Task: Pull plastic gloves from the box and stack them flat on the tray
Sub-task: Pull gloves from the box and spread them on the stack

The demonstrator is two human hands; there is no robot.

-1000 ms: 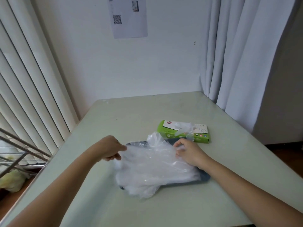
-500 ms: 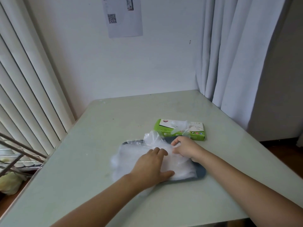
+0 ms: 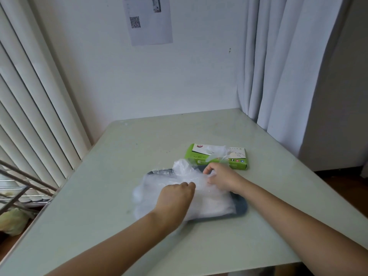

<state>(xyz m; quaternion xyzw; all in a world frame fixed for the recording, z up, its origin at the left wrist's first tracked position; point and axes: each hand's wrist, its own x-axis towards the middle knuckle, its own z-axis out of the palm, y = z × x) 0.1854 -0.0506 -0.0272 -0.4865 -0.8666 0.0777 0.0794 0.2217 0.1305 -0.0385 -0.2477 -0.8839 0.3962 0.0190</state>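
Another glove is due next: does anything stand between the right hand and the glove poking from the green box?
Nothing visible does. The right hand lies on the glove pile on the tray; the box with its protruding glove sits just beyond it, unobstructed.

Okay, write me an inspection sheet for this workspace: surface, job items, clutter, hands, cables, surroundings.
Surface: pale green table.
Job's things: green glove box with a plastic glove poking from its opening; dark tray nearer the person; stack of plastic gloves on the tray, overhanging its left edge.
Clutter: yellowish bundle under a metal rack, off the table at left.
Hands: left hand rests on the stack, fingers bent, grip unclear; right hand pinches the stack's far side.
Cables: nothing seen.
Surroundings: vertical blinds left, white curtain right, sheet with QR code on the wall.
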